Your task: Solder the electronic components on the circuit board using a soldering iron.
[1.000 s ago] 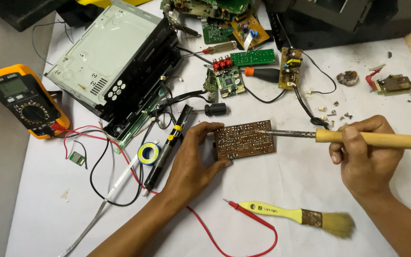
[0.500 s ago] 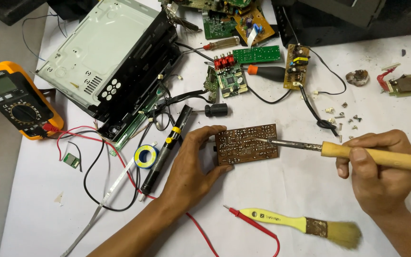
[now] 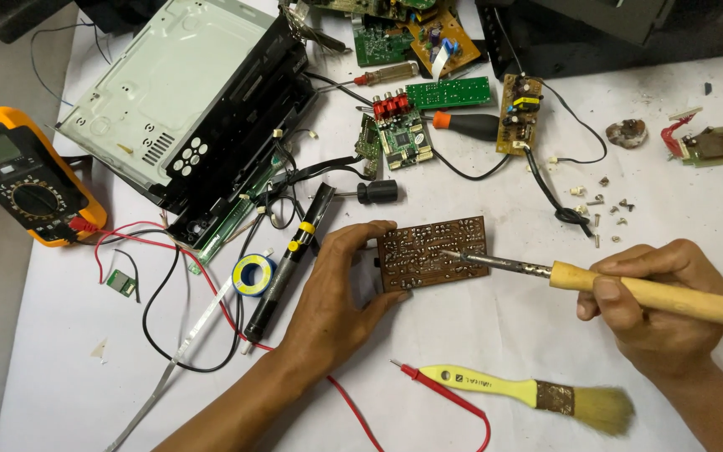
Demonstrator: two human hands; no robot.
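Head view: the left hand [image 3: 332,289] grips the brown circuit board [image 3: 433,251] by its edge, while the right hand [image 3: 650,305], clenched on the soldering iron [image 3: 629,286], sets its tip on the board. Soldering looks midway; the desoldering pump [image 3: 290,261] lies unused beside it.

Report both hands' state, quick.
Left hand: closed on the edge of the brown circuit board.
Right hand: closed around the soldering iron, tip on the board.
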